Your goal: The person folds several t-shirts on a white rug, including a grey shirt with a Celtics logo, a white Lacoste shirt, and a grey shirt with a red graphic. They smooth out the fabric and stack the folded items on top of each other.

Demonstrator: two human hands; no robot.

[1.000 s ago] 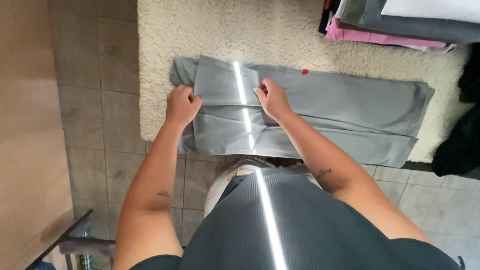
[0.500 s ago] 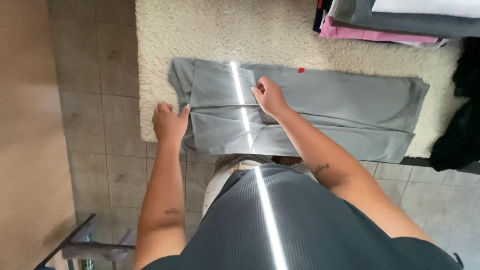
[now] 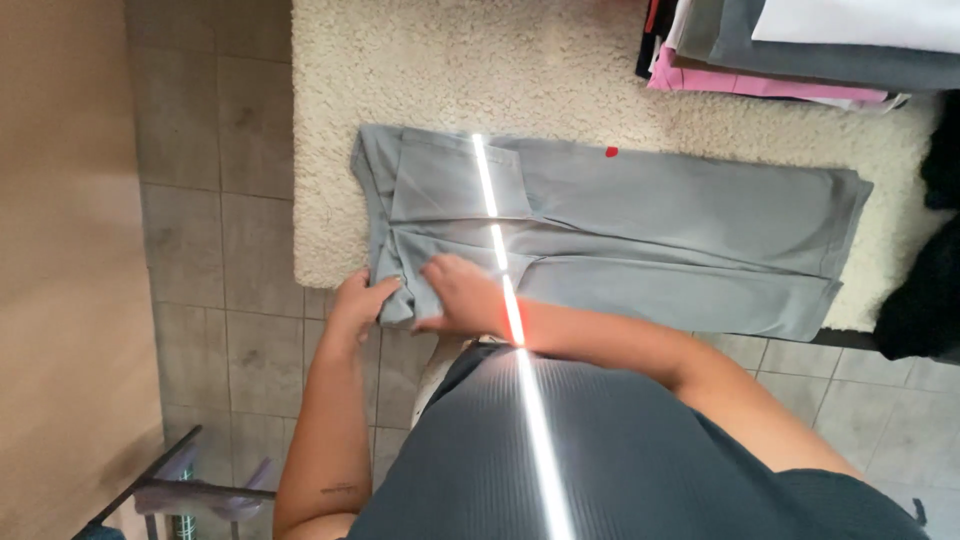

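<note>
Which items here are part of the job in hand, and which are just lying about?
In use:
- grey trousers
- left hand and right hand, both at the trousers' near waist corner
- shaggy cream rug under them

Lying about:
- stack of folded clothes
- dark garment

The grey trousers point(image 3: 640, 230) across the middle are smooth, matt woven cloth with a faint sheen. Under them the cream rug point(image 3: 560, 70) is shaggy and rough. The floor tiles point(image 3: 215, 180) at left look like matt stone or ceramic. The folded clothes point(image 3: 800, 50) at upper right are soft cloth.
</note>
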